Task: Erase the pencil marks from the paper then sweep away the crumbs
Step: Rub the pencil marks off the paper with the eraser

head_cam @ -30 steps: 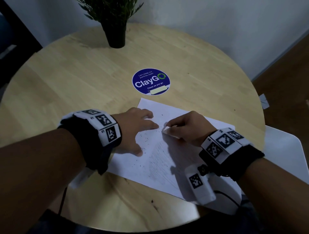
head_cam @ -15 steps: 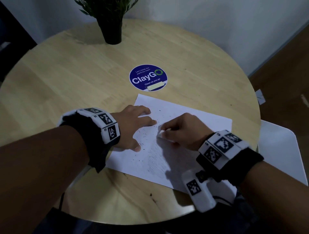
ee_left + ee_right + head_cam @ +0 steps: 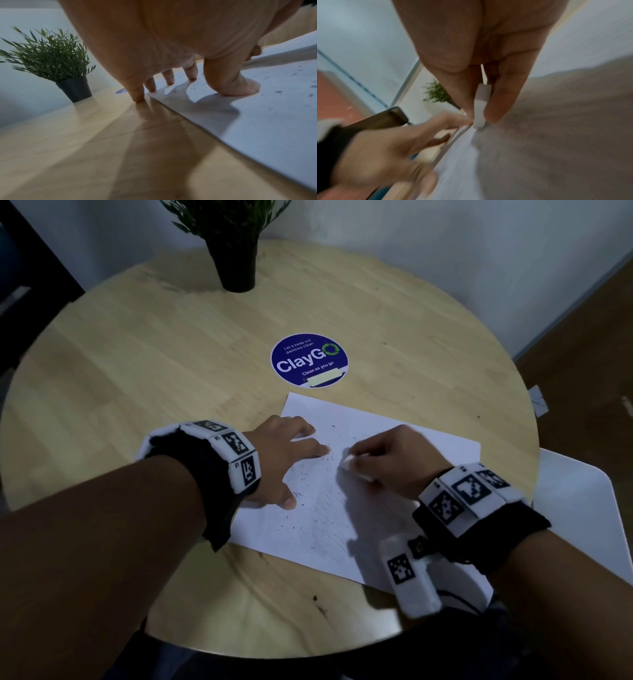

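head view, looking down on a round wooden table (image 3: pixel 137 371): a white sheet of paper (image 3: pixel 428 446) lies near the front edge, with a potted plant (image 3: pixel 236 251) at the far side and a round blue sticker (image 3: pixel 309 360) between them. the left hand (image 3: pixel 284 460) presses flat on the paper's left part, fingers spread and straight; in the left wrist view the fingertips (image 3: pixel 169 81) touch the sheet, and the outermost one lands on bare wood just beside its edge. the right hand (image 3: pixel 390 460) is curled round a small white eraser (image 3: pixel 346 463), pinching it between thumb and fingers with its tip on the paper.

compared with a second ago, the eraser sits much where it was, just right of the left fingertips, shifting only a little back and forth, which reads as short rubbing strokes; the right wrist view is blurred. faint grey pencil marks (image 3: pixel 329 518) remain below the hands, and dark crumbs (image 3: pixel 308 474) are scattered around them. by my judgement, erasing is partway done, and sweeping has not begun.
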Demonstrator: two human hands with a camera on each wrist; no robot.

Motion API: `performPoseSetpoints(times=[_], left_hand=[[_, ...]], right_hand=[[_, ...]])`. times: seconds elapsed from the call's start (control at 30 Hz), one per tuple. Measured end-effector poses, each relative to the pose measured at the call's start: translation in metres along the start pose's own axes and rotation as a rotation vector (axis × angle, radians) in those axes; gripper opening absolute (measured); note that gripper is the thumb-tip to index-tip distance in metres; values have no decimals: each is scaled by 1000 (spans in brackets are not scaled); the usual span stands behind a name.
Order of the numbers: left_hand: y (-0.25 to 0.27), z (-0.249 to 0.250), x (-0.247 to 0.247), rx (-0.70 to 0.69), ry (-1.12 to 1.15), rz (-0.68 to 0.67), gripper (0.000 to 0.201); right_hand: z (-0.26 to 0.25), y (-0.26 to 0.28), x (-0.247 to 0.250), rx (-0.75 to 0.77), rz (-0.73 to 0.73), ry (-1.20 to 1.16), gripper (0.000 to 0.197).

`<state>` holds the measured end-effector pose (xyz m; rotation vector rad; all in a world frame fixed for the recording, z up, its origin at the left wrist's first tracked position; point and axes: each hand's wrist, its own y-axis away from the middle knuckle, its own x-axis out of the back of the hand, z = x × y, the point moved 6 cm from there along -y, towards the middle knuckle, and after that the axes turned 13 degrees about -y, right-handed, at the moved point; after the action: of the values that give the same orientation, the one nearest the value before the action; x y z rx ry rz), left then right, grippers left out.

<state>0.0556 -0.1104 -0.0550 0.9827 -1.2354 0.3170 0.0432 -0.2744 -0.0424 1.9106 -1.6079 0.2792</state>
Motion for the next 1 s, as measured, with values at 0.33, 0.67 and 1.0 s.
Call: performPoseSetpoints(times=[0.33, 0.67, 1.0], left_hand=[[5, 8, 8, 64, -54, -46, 88], [5, 7, 8, 67, -34, -12, 87], [7, 6, 8, 70, -24, -9, 87]], right_hand=[[-3, 6, -16, -7, -98, -32, 9], [-8, 10, -21, 27, -114, 27, 7], [-10, 7, -15, 23, -76, 73, 12]])
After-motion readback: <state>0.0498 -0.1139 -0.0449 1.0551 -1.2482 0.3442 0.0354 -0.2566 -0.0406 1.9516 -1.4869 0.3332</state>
